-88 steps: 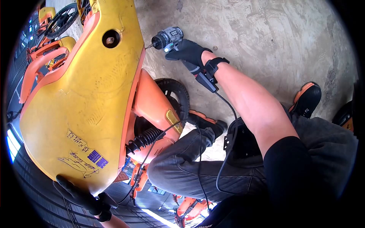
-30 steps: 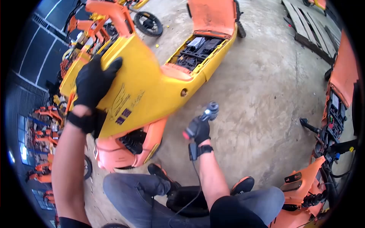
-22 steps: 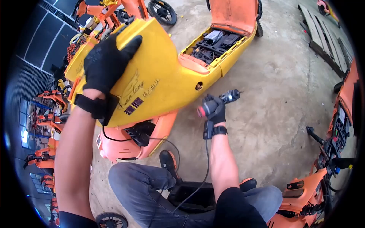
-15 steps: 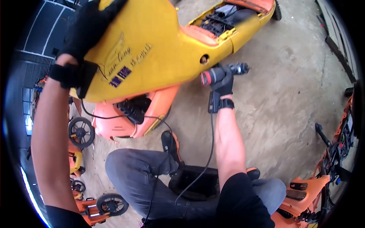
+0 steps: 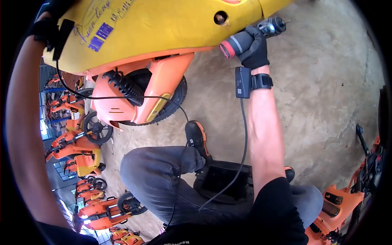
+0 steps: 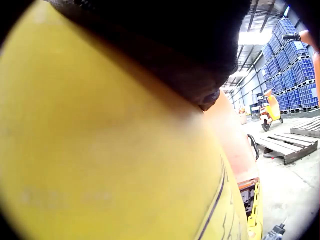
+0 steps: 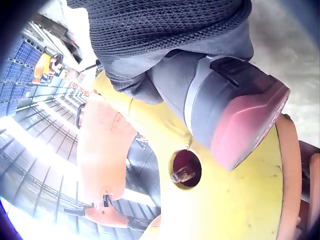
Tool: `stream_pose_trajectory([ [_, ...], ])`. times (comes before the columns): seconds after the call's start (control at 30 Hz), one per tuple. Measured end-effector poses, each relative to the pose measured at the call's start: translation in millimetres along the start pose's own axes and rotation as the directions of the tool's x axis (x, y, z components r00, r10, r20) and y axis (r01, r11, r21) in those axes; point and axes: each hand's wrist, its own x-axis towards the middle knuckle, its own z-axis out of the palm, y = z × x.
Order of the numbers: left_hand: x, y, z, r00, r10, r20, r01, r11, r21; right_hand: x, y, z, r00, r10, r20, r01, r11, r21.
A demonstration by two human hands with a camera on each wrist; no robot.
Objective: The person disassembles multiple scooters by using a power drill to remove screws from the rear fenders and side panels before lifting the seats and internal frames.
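A large yellow scooter body point(image 5: 171, 28) with handwriting and purple stamps fills the top of the head view. Its round hole point(image 5: 220, 17) shows a bolt point(image 7: 184, 174) inside in the right wrist view. My gloved right hand point(image 5: 256, 51) grips a cordless drill point(image 5: 271, 27) by its handle, below and right of that hole. The drill's lamp is lit, its bit points right over the floor, and its red-ended base point(image 7: 250, 125) faces the right wrist camera. My gloved left hand point(image 6: 165, 45) rests on the yellow body, its fingers mostly dark or cut off.
Under the body are an orange fender point(image 5: 122, 98), a black shock spring point(image 5: 122, 85) and a wheel point(image 5: 179, 92). A black bin point(image 5: 226, 183) stands between the person's legs. Cables hang from both wrist cameras. Orange scooter parts point(image 5: 339, 200) lie at right; several scooters stand at left.
The drill bit pointed left towards the yellow body at first; now it points right, away from it. The left hand has moved along the body, and the head view has shifted.
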Motion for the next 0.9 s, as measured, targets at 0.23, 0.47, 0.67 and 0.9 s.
stream_pose_trajectory([
  [0.23,9.7,-20.3,-8.2,0.98,0.079,0.184,-0.037,0.974,-0.224,-35.3,12.7,-14.5,0.988,-0.151,-0.005,0.151,0.987,-0.052],
  [0.47,12.3,-19.9,-0.8,0.985,0.112,0.132,-0.134,0.976,0.173,-108.6,81.5,-67.5,0.951,-0.257,-0.175,0.136,0.851,-0.507],
  [0.67,28.2,-22.9,9.3,0.989,0.04,0.143,-0.039,0.999,-0.005,-137.6,119.5,-60.4,0.982,-0.093,-0.166,0.039,0.952,-0.302],
  [0.9,100.0,-95.9,-22.9,0.984,0.08,0.16,-0.08,0.997,-0.007,-138.5,119.5,-46.7,0.951,0.024,-0.31,-0.127,0.94,-0.317],
])
